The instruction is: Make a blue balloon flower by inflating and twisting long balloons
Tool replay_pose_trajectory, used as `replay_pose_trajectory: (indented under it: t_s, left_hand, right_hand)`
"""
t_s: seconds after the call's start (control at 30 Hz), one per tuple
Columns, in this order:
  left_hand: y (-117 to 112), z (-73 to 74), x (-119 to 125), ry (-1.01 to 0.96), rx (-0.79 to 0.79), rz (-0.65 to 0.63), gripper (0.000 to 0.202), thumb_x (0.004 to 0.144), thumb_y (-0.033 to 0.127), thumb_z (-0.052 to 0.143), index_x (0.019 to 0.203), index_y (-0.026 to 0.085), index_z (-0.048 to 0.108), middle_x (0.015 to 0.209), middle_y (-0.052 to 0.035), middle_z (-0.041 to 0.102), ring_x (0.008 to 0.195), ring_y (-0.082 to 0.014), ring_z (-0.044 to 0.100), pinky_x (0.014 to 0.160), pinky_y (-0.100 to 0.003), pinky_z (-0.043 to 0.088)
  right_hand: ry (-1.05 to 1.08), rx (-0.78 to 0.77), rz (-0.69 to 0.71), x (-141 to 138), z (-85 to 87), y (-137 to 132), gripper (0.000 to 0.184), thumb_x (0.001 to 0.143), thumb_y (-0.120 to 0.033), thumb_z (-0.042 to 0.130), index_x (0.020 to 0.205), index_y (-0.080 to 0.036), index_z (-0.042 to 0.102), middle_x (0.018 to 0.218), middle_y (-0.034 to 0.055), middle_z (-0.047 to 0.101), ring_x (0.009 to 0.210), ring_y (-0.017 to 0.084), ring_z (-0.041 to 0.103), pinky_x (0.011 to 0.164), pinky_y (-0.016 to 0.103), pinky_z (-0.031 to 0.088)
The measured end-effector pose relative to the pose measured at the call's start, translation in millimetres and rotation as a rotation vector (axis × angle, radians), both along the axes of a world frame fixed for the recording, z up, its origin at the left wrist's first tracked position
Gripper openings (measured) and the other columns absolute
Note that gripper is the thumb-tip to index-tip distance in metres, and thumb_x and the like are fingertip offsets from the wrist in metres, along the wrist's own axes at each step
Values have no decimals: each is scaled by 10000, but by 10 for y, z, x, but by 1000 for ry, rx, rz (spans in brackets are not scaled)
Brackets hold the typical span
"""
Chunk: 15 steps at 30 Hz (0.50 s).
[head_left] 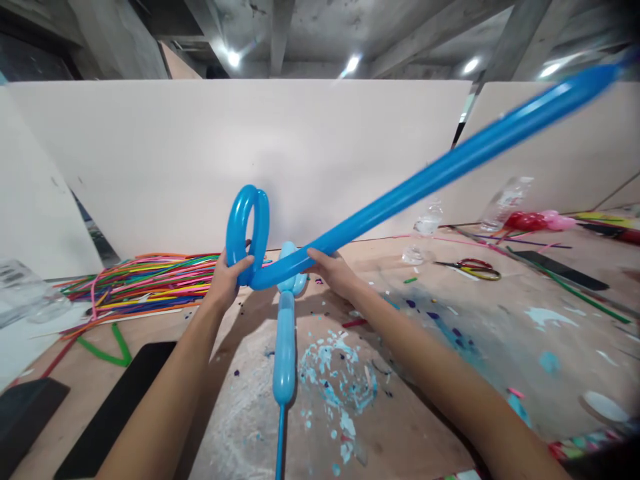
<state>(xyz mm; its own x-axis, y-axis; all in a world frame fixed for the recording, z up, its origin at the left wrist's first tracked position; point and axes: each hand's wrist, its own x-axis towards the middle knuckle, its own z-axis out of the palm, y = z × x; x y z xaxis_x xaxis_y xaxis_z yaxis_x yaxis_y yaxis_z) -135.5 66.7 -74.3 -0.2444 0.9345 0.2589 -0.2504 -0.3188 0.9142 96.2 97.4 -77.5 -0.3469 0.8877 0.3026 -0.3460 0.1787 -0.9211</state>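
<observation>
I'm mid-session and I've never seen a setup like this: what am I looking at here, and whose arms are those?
There is no machine here: the arms belong to a person working bare-handed. The single picture comes from a camera worn on that person's head, looking forward and down.

The left hand grips a long blue balloon at the base of its folded loop. The right hand holds its straight part, which stretches up to the right.

On the table, a light-blue balloon lies in the middle, its far end partly hidden. A bundle of thin uninflated balloons lies left; scissors and a clear plastic bottle are on the right.
</observation>
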Motion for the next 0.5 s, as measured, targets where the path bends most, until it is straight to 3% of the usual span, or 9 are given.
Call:
replay_pose_trajectory:
  t_s: [0.13, 0.23, 0.4, 0.5]
  left_hand:
    - [-74, 44, 85, 229, 51, -56, 523, 634, 312, 813, 1108, 186, 629, 1074, -75, 687, 1009, -232, 638, 807, -282, 521]
    - [-87, 37, 97, 413, 53, -60, 583, 654, 374, 800, 1153, 154, 595, 993, -82, 692, 1030, -263, 628, 823, -310, 518]
    - [-102, 20, 113, 648, 39, -110, 738, 625, 444, 804, 1239, 132, 539, 1194, -129, 636, 1040, -293, 616, 844, -359, 512]
    - [-92, -3, 139, 631, 65, -151, 616, 725, 515, 701, 1195, 133, 585, 1150, -115, 660, 1007, -276, 619, 844, -353, 500]
  right_hand:
    - [23, 49, -195, -53, 212, 188, 458, 724, -545, 716, 945, -207, 500, 810, -8, 599, 714, 151, 618, 547, 265, 544]
    - [-48, 84, -240, -56, 318, 238, 475, 745, -582, 677, 967, -202, 500, 791, -8, 584, 669, 137, 596, 465, 226, 493]
    - [-140, 153, -223, -49, 250, 270, 470, 759, -547, 680, 1003, -180, 516, 815, 18, 629, 664, 146, 614, 472, 228, 493]
    - [-126, 221, -265, -30, 206, 274, 452, 779, -533, 667, 1021, -190, 499, 781, -2, 632, 572, 124, 583, 440, 225, 475]
